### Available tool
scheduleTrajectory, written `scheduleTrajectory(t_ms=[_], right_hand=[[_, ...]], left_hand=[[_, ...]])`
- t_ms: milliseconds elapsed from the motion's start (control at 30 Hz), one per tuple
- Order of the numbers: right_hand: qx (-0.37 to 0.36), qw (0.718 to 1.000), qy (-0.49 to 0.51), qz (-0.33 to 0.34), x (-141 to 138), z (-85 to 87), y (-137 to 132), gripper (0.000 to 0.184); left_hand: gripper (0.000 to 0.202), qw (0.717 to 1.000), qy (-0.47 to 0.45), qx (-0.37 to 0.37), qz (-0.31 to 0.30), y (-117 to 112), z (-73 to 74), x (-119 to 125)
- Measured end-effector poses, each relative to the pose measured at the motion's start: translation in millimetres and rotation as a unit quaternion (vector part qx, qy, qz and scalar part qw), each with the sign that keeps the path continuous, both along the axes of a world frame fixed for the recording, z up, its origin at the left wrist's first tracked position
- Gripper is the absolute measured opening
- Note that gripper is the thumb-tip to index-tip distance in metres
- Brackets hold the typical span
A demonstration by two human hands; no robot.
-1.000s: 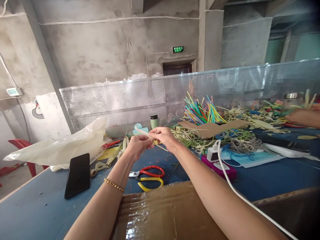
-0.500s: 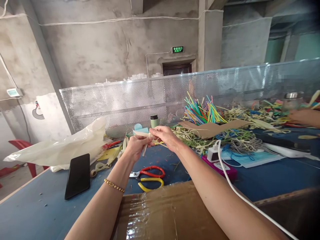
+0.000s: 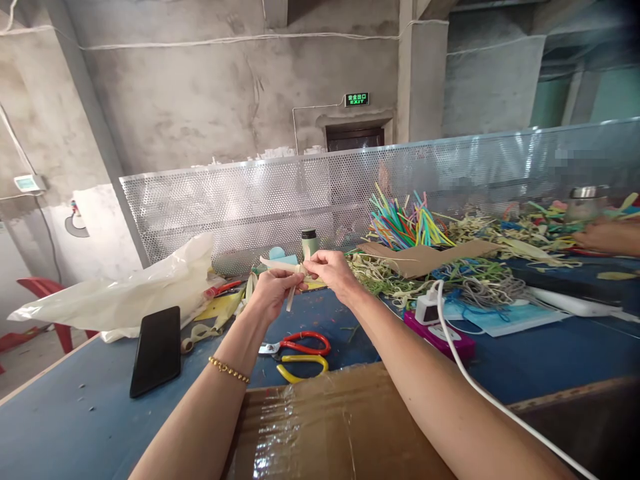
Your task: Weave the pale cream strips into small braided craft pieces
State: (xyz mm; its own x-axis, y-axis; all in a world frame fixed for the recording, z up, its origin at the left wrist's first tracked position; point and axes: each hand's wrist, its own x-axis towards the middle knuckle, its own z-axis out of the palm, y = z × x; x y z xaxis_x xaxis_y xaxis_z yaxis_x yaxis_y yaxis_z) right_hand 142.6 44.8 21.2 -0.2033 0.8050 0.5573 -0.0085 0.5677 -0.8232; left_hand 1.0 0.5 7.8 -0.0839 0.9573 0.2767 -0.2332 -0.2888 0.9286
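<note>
My left hand [image 3: 271, 292] and my right hand [image 3: 329, 270] meet above the blue table [image 3: 75, 427], both pinching a pale cream strip [image 3: 280, 265]. The strip is bent at the fingers: one end sticks out to the left, the other hangs down below my left hand. A gold bead bracelet [image 3: 229, 370] circles my left wrist. Red-handled scissors [image 3: 295, 344] and a yellow-handled tool [image 3: 300, 365] lie on the table just below my hands.
A taped cardboard box [image 3: 320, 427] sits under my forearms. A black phone [image 3: 155, 350] and a pale plastic bag [image 3: 125, 293] lie to the left. Right are a white charger [image 3: 426, 308] with cable, piles of coloured strips [image 3: 405, 227], cardboard [image 3: 425, 257] and another person's hand [image 3: 607, 237]. A perforated metal screen [image 3: 240, 207] backs the table.
The strip was straight and slanted a second ago. It is folded now, with one end pointing down below my left hand. Both hands stayed in place.
</note>
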Motion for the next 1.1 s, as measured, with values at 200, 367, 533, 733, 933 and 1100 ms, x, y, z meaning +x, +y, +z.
scheduleTrajectory(t_ms=[200,367,533,733,933,1100], right_hand=[[0.014,0.998,-0.026,0.047,0.6,-1.6,4.2,0.024],[0.021,0.995,-0.027,0.088,1.2,-4.3,9.0,0.03],[-0.002,0.997,-0.034,0.074,5.5,-3.9,10.7,0.032],[-0.027,0.996,-0.04,0.081,8.1,-1.5,8.5,0.039],[0.081,0.992,-0.087,0.038,8.4,2.4,6.4,0.033],[0.094,0.985,-0.122,0.08,7.9,-0.9,9.2,0.02]], left_hand=[[0.015,1.0,-0.006,-0.009,0.02,0.7,0.6,-0.5],[0.005,1.0,-0.017,-0.012,0.007,-1.9,3.8,0.9],[0.002,0.998,-0.004,-0.039,-0.041,-11.7,10.4,1.4],[0.009,0.999,-0.021,-0.034,-0.014,-11.2,10.6,2.4],[0.008,0.997,0.063,-0.021,0.034,-7.6,4.3,7.6],[0.006,0.993,0.114,-0.008,0.014,-10.8,3.5,8.6]])
